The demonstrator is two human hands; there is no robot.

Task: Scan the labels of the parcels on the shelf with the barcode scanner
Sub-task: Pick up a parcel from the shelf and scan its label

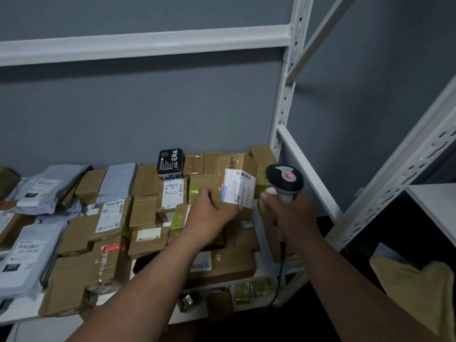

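Left hand lifts a brown cardboard parcel while the right hand holds the barcode scanner beside its label.

The fingers of the left hand (pixel 212 209) are curled around the lower edge of a small brown cardboard parcel (pixel 235 186), with the thumb on its left side, and they hold it tilted above the other parcels, its white printed label (pixel 238 188) facing the camera. The right hand (pixel 287 211) is closed around the pale handle of a barcode scanner with a black and grey head (pixel 284 180); the head stands just beside the right edge of the label, and a dark cable (pixel 280 270) hangs down from the handle. Under both hands the white metal shelf (pixel 266 270) is covered with brown cardboard boxes (pixel 112 218) and grey plastic mailer bags (pixel 21 265), most with white labels. A small black box with white writing (pixel 171 161) stands at the back, near the grey wall (pixel 148 114).
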